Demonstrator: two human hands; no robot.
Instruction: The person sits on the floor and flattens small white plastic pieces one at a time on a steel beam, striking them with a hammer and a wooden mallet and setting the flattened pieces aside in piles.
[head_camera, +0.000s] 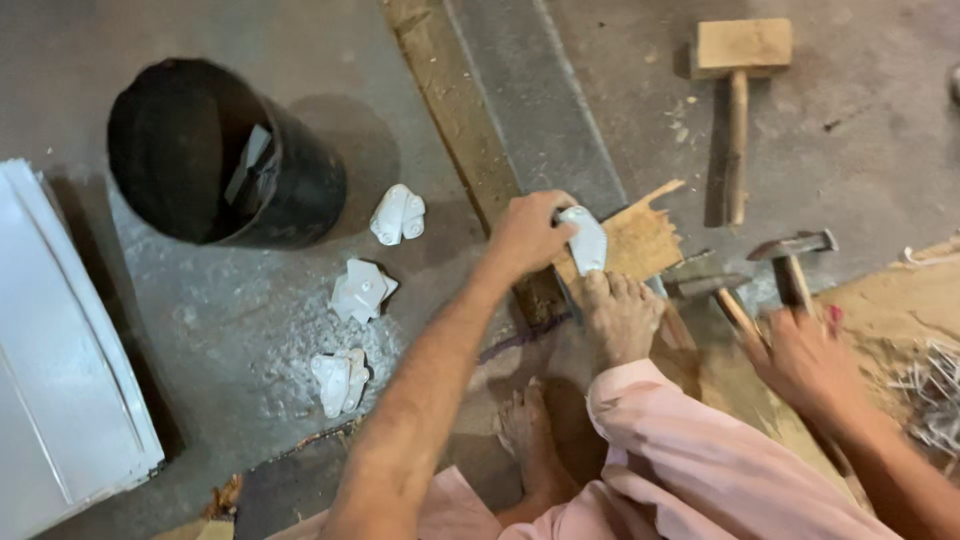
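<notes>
The left hand (527, 232) pinches a white bracket (585, 240) flat on the board (640, 240), toes (620, 315) bracing beside it; the right hand (800, 360) grips a hammer (790, 262), head up, ready.

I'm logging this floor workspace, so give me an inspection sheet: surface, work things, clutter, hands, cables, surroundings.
Surface: grey concrete floor, dusty, white specks.
Work things: white piece held over a wood scrap; hammer with metal head.
Clutter: three white piles on the floor; wooden mallet lying apart; black bucket; nails at right.
Hands: left hand grips the white piece; right hand grips the hammer handle.
Cables: nothing seen.
Surroundings: white panel at left; bare feet by the scrap.
</notes>
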